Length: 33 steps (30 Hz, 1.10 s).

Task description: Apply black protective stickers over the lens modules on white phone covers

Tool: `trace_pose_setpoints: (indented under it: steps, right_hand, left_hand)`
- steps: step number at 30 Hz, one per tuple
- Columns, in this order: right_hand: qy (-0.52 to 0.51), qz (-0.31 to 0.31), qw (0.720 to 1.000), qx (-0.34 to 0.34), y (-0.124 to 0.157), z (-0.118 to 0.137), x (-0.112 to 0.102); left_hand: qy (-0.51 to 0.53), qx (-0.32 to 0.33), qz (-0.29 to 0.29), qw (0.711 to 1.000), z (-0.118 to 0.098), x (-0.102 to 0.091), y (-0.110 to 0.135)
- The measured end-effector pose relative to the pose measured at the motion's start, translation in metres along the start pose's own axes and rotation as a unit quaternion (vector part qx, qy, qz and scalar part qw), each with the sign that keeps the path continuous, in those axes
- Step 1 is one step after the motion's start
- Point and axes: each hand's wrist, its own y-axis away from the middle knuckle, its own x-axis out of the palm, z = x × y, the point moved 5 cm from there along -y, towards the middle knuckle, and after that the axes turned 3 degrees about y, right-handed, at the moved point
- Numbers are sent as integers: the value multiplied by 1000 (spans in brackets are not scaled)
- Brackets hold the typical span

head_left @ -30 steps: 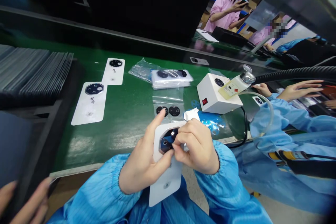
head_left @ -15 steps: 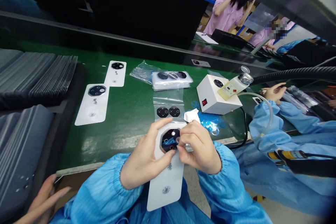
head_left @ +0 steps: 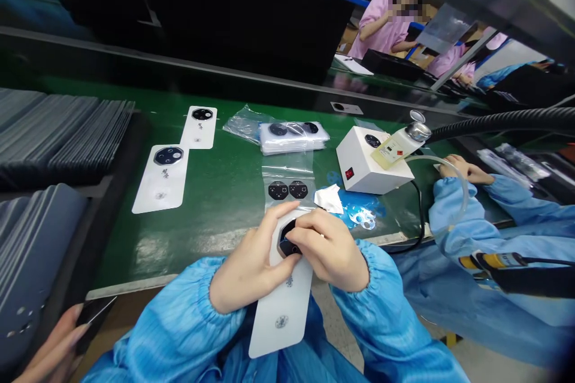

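My left hand (head_left: pixel 251 263) grips a white phone back cover (head_left: pixel 281 317) by its upper part, thumb and index finger at opposite sides of the dark camera plate. My right hand (head_left: pixel 330 245) has its fingers pinched together over that black octagonal plate (head_left: pixel 287 239), hiding its right side. Whatever is between those fingertips, if anything, cannot be seen. Just beyond my hands lies a clear plastic bag (head_left: pixel 287 164) with two black camera plates (head_left: pixel 288 190) showing. A crumpled white wipe (head_left: pixel 329 198) and blue film scraps (head_left: pixel 359 206) lie to its right.
Two more white back covers (head_left: pixel 162 182) lie at left, beside racks of grey panels (head_left: pixel 40 275). A bagged stack of covers (head_left: pixel 294 139) is at the back. A white box (head_left: pixel 372 161) carries a dispenser bottle (head_left: pixel 399 146). Co-workers' hands show at right (head_left: pixel 462 169) and lower left (head_left: pixel 58 341).
My right hand has shifted left over the camera plate, covering more of it. The co-worker's hands at right have come down together. A dark flat piece now shows at the lower-left hand.
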Motion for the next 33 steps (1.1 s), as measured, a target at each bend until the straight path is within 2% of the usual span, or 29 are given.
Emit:
trace_pose_setpoints:
  steps: [5,13,19,24,28,30,33]
  right_hand:
    - [-58,-13,998,3,5,-4,-3]
    - [-186,-57,981,-4,7,-13,-10]
    - [-262,-103,956,79,22,-25,-7]
    - [-356,-163,906,162,29,-32,5]
    - [-335,-216,890,223,36,-49,1]
    - [-294,-233,888,264,49,-70,-9]
    - [-191,-256,884,341,83,-111,-25]
  left_hand:
    - [65,-3,25,998,2,-2,0]
    - [102,-10,46,994,3,-8,4]
    - [81,-24,68,994,0,-4,6]
    - [63,-13,106,992,1,-2,6]
    - [41,-44,96,994,11,-3,5]
    - [50,-61,99,992,14,-2,5]
    - [66,-78,93,990,15,2,4]
